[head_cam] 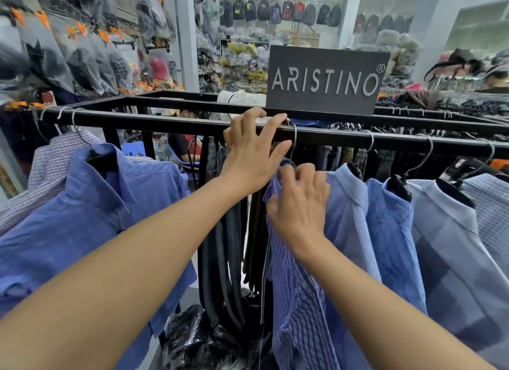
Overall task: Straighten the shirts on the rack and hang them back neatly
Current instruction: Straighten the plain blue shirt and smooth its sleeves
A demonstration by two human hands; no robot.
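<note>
Blue striped shirt point(297, 287), collar bunched

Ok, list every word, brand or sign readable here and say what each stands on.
"ARISTINO", with an ® mark: on the dark sign atop the black rack.
Orange tags on the bagged goods at left: too blurred to read.
White label on a black hanger at right: too small to read.
Striped shirt in the right hand: no text shows.

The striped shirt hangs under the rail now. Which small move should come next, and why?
Probably the right hand, gripping the striped shirt at its collar, should pull the collar straight: the cloth looks bunched below the hanger hook, and the left hand at the rail can steady it.
</note>
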